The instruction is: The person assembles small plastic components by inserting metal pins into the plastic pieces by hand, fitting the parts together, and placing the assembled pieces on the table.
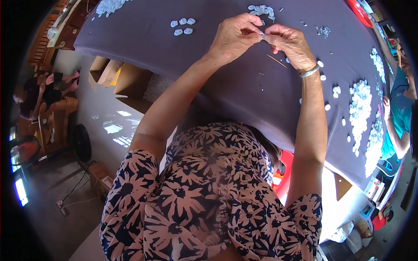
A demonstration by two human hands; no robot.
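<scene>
Over the far part of the dark-covered table, my left hand (235,38) and my right hand (291,47) meet fingertip to fingertip. Both are closed in a pinch around a tiny whitish piece (262,34), mostly hidden by the fingers. A thin wooden stick (277,60) lies on the cloth just below my right hand. Behind the hands is a cluster of small white rounded plastic parts (261,9). Several similar parts (183,26) sit in two short rows to the left. Small metal-looking pins (324,31) are scattered beyond my right hand.
Large piles of white parts (360,104) cover the table's right side, with a clear-looking heap (109,6) at the far left. An open cardboard box (133,82) stands below the left table edge. A co-worker in a teal top (398,113) sits at the right.
</scene>
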